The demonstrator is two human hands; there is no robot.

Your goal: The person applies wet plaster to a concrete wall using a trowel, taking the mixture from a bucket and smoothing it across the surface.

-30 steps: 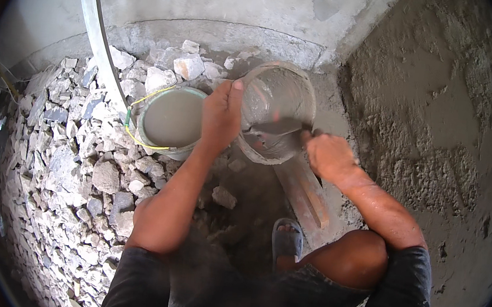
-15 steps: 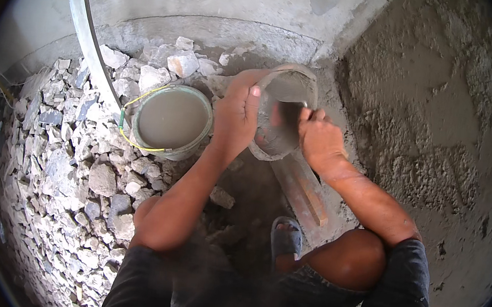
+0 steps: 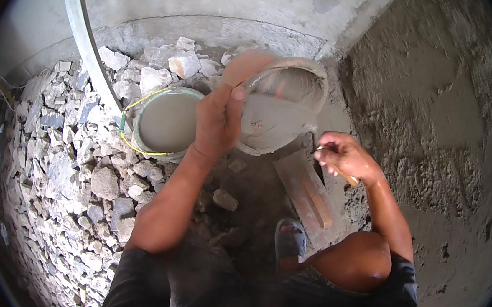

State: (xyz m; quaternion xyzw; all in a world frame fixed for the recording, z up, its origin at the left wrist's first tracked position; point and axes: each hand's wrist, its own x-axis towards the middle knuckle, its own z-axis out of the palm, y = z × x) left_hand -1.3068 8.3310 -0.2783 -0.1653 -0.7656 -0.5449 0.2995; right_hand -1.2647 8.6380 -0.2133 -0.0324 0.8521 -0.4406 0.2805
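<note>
The bucket [image 3: 300, 83] is tipped well over just ahead of the person, its mouth facing back and toward the right, with wet grey mix smeared on its inner wall and lying along its lower side. The left hand [image 3: 219, 121] grips its left rim, thumb on the near side, fingers closed behind and partly hidden. The right hand [image 3: 346, 157] is just off the bucket's lower right edge, its fingers curled around a trowel [image 3: 347, 178] whose wooden handle pokes out below the palm; the blade seems to point at the bucket, though blur makes that hard to tell. A board [image 3: 307, 198] with a wooden strip on it lies on the ground below the bucket, near the sandal [image 3: 289, 240]. Left of the left hand, just beside its wrist, a pail [image 3: 178, 157] with a yellow handle stands upright, nearly full of grey liquid. Rubble [image 3: 79, 167] spreads around the pail, a pole [image 3: 88, 38] leans behind it, and rough mortar [image 3: 436, 142] covers the right side.
</note>
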